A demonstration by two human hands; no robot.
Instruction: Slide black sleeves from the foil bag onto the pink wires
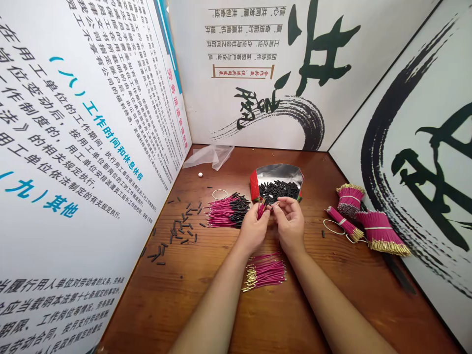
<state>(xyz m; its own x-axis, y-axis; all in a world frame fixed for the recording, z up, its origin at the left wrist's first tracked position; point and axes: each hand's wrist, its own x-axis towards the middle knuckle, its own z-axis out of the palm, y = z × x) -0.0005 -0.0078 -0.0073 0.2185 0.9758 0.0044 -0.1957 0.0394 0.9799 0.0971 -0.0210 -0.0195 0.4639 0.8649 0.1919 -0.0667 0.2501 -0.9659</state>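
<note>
My left hand [254, 228] is closed around a few short pink wires [261, 208], whose ends stick up between thumb and fingers. Close beside it, my right hand [291, 223] pinches thumb and forefinger together; whatever lies between them is too small to make out. Just beyond both hands stands a red, silver-lined bag [254, 185] holding many black sleeves [278, 189]. To the left lies a pile of pink wires with black sleeves on their ends [226, 211]. Between my forearms is a loose bunch of pink wires with gold terminals [267, 273].
Loose black sleeves [180, 228] are scattered at left. Banded bundles of pink wires [381, 231] stand at right near rubber bands [334, 226]. A clear plastic bag [212, 156] and a small white ball [200, 174] lie at the back. Printed panels [254, 118] enclose the wooden table [169, 300].
</note>
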